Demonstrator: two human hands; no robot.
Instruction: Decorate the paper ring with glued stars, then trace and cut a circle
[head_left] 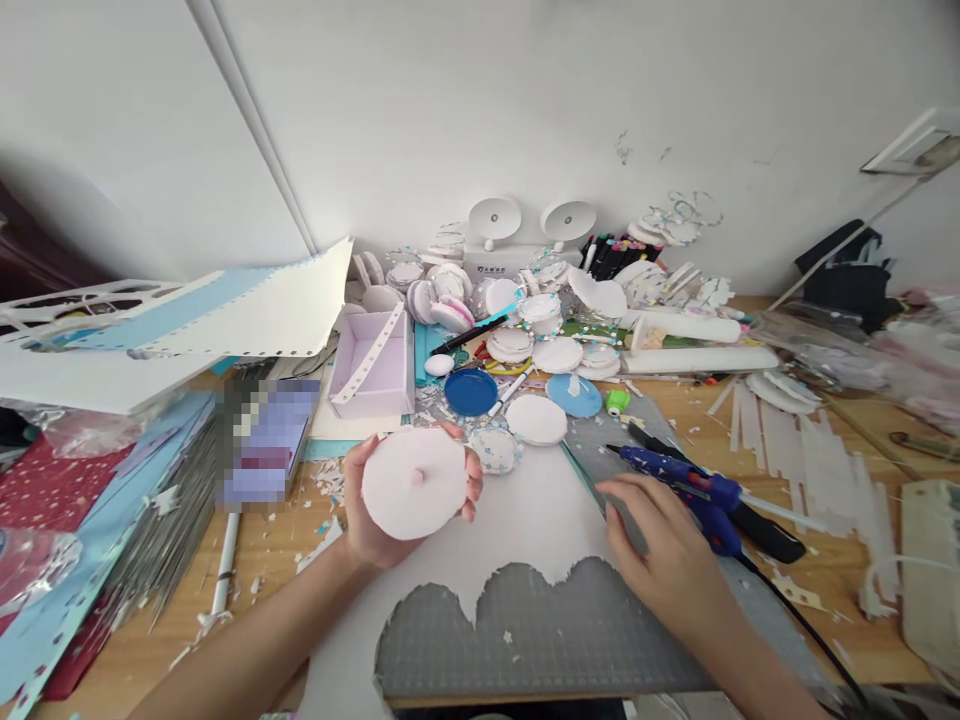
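My left hand (369, 520) is closed round a white foam disc (414, 482) with a small pink dot at its centre, held up above the white sheet (525, 520). My right hand (664, 555) rests palm down on the grey cutting mat (540, 620), fingers spread and holding nothing. A blue glue gun (694, 495) lies just beyond its fingertips, not touched. More white discs (536, 418) lie ahead on the desk.
A lilac box (373, 365), a blue lid (470, 391), a light blue disc (574, 396) and piles of round white pieces crowd the back. Stacked paper sheets (112, 480) fill the left. White strips (795, 440) and a black cable (810, 630) lie right.
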